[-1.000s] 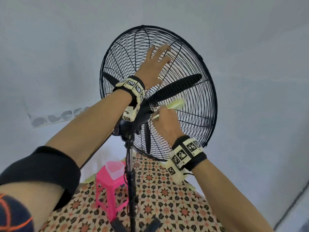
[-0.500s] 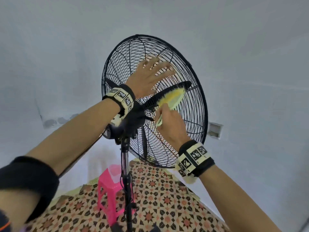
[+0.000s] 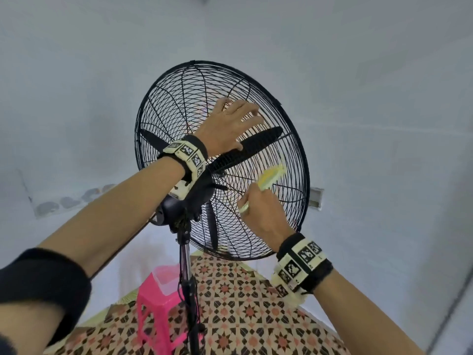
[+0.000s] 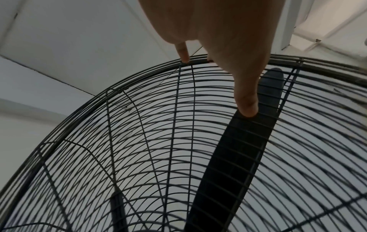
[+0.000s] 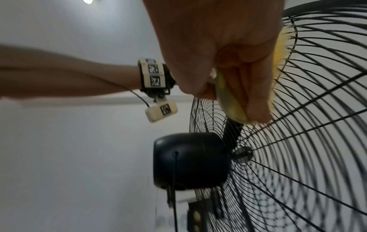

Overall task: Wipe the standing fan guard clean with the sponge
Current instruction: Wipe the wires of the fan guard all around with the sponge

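Note:
A black wire fan guard (image 3: 179,98) on a tall stand fills the middle of the head view, seen from behind with its dark blades (image 3: 258,144) inside. My left hand (image 3: 230,124) lies flat on the upper rear wires, fingers straight, thumb on the wires (image 4: 247,108) over a blade. My right hand (image 3: 263,211) grips a yellow-green sponge (image 3: 271,176) and holds it against the rear wires right of the hub. In the right wrist view the sponge (image 5: 230,102) is squeezed between thumb and curled fingers against the guard (image 5: 307,141).
The black motor housing (image 5: 188,160) sits behind the guard on a metal pole (image 3: 186,272). A pink plastic stool (image 3: 153,308) with a clear tub (image 3: 166,278) on it stands left of the pole on a patterned floor mat (image 3: 243,303). Pale walls surround the fan.
The sponge slid outward and down along the rear wires, away from the blade it overlapped half a second ago. My left hand stayed pressed on the upper wires. The head view tilted.

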